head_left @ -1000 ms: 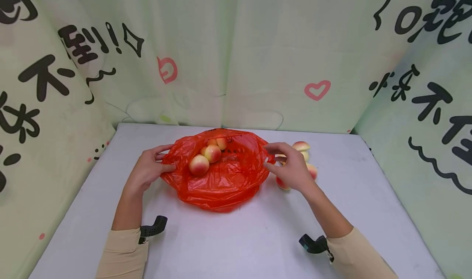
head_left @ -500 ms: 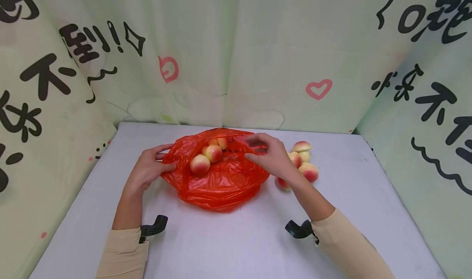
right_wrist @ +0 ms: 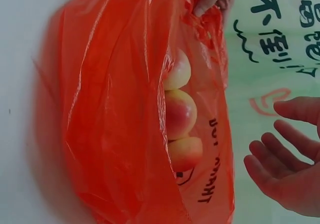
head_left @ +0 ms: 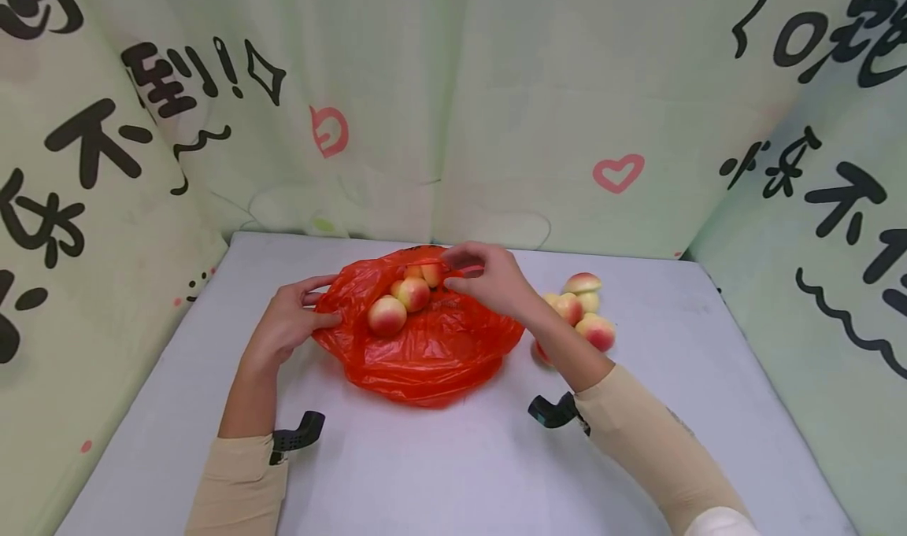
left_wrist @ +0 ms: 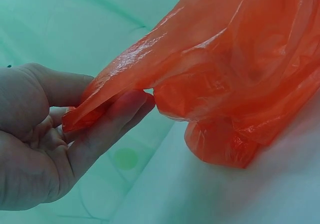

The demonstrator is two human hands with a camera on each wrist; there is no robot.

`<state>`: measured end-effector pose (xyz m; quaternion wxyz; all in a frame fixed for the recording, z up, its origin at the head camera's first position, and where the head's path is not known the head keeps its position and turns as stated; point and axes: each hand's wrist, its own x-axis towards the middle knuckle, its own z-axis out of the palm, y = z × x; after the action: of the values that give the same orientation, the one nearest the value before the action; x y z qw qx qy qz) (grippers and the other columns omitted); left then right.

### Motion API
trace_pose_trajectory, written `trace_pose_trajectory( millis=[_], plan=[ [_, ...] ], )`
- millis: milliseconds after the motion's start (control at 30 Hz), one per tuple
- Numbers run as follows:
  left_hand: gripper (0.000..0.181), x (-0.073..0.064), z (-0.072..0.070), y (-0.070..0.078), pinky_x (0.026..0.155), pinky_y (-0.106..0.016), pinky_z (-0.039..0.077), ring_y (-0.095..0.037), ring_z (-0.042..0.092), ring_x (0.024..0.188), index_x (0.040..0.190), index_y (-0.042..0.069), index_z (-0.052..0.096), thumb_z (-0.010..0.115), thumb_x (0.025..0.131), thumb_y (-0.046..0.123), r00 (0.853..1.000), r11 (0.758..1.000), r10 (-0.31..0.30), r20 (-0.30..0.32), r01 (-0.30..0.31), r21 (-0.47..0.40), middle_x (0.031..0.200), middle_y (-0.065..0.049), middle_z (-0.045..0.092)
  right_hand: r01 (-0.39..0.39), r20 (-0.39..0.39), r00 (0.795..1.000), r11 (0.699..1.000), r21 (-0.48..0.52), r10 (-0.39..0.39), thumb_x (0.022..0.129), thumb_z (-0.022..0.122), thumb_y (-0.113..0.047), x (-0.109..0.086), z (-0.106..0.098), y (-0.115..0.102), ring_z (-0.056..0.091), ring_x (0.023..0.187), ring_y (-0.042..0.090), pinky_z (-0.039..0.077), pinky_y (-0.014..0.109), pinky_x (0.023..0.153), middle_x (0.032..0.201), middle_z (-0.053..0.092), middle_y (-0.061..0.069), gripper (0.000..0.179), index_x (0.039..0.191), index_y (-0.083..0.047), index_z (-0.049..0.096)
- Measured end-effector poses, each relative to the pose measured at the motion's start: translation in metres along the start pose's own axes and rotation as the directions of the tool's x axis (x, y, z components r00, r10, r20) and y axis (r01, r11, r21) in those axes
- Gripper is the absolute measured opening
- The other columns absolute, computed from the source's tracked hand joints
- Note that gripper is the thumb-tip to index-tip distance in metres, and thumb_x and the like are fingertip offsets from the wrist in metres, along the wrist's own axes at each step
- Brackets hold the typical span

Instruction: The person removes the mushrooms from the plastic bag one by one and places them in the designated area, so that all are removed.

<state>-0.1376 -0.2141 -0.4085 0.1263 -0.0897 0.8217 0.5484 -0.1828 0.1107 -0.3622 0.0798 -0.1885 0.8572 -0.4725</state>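
A red plastic bag (head_left: pixel 425 375) lay on the desk (head_left: pixel 425 481), its mouth open enough to show several peaches (head_left: pixel 386 316) inside, bunched toward the left hand's side. The left hand (head_left: pixel 283 323) held that side of the rim, with a fold of film pinched between its thumb and its fingers (left_wrist: pixel 97 139). The right hand (head_left: pixel 489 276) hung at the far edge of the mouth; in the right wrist view its fingers (right_wrist: pixel 295 137) were parted from the thumb, loosely bent, and held nothing. More peaches (head_left: pixel 595 331) sat in a loose cluster on the desk, beside the bag and partly behind the right forearm.

The step in hand looked like managing the mouth of the bag. Done well, it called for a steady left pinch, since thin film slipped or folded easily, while the right hand took just 1 layer of the rim and drew it away from the other side. A gentle pull seemed wise: a sharp tug could have tipped the bag and rolled the peaches out.
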Motion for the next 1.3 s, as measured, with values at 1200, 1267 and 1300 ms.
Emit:
trace_pose_trajectory(
  millis=[1200, 1267, 1300],
  plan=[
    [0.071, 0.005, 0.005, -0.002, 0.09, -0.04, 0.063, -0.039, 0.062, 0.124, 0.156, 0.016, 0.049, 0.076, 0.092, 0.007, 1.0, 1.0, 0.02, 0.009, -0.02, -0.015, 0.146, -0.022, 0.054, 0.001, 0.185, 0.98, 0.934, -0.356, 0.069, 0.092, 0.067, -0.009, 0.07, 0.027, 0.009, 0.06, 0.121, 0.029, 0.055, 0.041, 0.104, 0.134, 0.068, 0.012, 0.042, 0.134, -0.006, 0.069],
    [0.071, 0.004, 0.006, -0.002, 0.09, -0.04, 0.063, -0.039, 0.062, 0.124, 0.156, 0.016, 0.049, 0.076, 0.092, 0.007, 1.0, 1.0, 0.019, 0.011, -0.019, -0.015, 0.146, -0.022, 0.054, -0.003, 0.18, 0.981, 0.926, -0.378, 0.077, 0.092, 0.068, -0.011, 0.073, 0.029, 0.007, 0.059, 0.122, 0.029, 0.054, 0.042, 0.104, 0.135, 0.067, 0.012, 0.044, 0.135, -0.008, 0.068],
    [0.071, 0.004, 0.006, -0.002, 0.09, -0.04, 0.063, -0.039, 0.062, 0.125, 0.156, 0.016, 0.049, 0.076, 0.092, 0.007, 1.0, 1.0, 0.018, 0.013, -0.018, -0.015, 0.147, -0.022, 0.054, -0.003, 0.178, 0.981, 0.921, -0.39, 0.078, 0.092, 0.068, -0.011, 0.074, 0.03, 0.006, 0.059, 0.123, 0.029, 0.054, 0.042, 0.105, 0.136, 0.067, 0.011, 0.044, 0.136, -0.008, 0.068]
  ],
)
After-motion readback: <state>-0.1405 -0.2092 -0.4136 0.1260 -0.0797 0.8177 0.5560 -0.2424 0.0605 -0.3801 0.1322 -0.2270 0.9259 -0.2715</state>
